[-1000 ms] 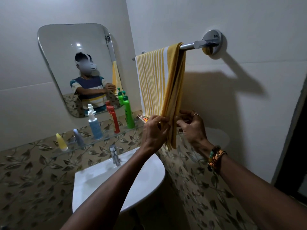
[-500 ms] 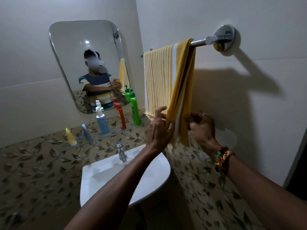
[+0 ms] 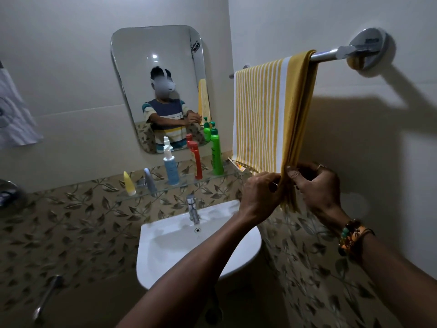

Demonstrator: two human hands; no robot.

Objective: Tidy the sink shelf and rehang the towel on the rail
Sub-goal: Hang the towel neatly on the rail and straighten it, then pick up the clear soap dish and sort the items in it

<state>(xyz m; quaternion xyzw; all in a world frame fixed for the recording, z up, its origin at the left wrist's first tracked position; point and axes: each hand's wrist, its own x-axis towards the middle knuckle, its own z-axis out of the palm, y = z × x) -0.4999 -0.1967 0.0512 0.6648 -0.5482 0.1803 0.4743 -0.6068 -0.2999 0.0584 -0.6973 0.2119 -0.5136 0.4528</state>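
Towel [image 3: 264, 110] hangs draped over rail [image 3: 326, 54], lower edges well below it. Left grip [image 3: 260, 195], flat against it half a second ago, now pinches the hem; right grip [image 3: 316, 188] pinches it too. Ends being evened; rehang looks nearly done.

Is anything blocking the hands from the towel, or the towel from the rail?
Nothing visible. The left hand and right hand both pinch the yellow striped towel directly at its lower corner, and it already hangs draped over the rail.

yellow-white striped towel [image 3: 262, 114], green bottle [image 3: 216, 153]
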